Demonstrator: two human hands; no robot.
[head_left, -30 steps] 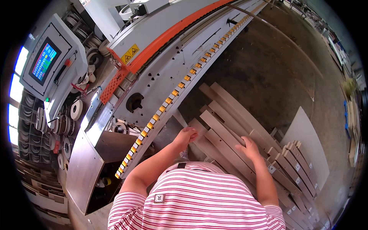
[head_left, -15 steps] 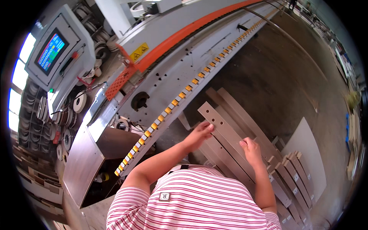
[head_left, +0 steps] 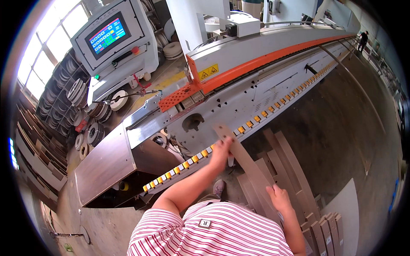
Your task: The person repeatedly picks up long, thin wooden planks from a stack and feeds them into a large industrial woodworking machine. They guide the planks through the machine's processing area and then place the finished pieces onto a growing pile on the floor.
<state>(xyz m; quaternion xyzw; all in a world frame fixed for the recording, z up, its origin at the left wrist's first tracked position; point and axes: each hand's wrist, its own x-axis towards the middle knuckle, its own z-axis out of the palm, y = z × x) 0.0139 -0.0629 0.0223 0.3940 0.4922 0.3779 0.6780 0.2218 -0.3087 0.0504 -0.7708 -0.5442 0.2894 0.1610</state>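
Left hand [head_left: 222, 149]: fingers closed on the left edge of a long brown drilled board [head_left: 249, 164], near its holed end, hand a bit blurred. Right hand [head_left: 279, 198]: fingers curled in, closed on the board's right edge further down; fingertips underneath hidden. Board slants between the two hands, holed end at the roller rail [head_left: 249, 124] of the edge-banding machine [head_left: 209, 130], lower part over the stack of brown boards [head_left: 294, 170]. Can't tell if board touches rollers or if its lower end rests on the stack.

Step in hand, my read: two-handed handling of one board between stack and machine. Next move likely calls for both hands moving together, left steering the holed end, right carrying the lower part clear of the stack; long piece, could swing or knock the rollers.

Further out: labelled board pieces [head_left: 329, 239] lower right, pale panel [head_left: 351, 209] beside them, control panel [head_left: 109, 36] and edge-band reels [head_left: 119, 100] left, another person [head_left: 363, 41] far off.
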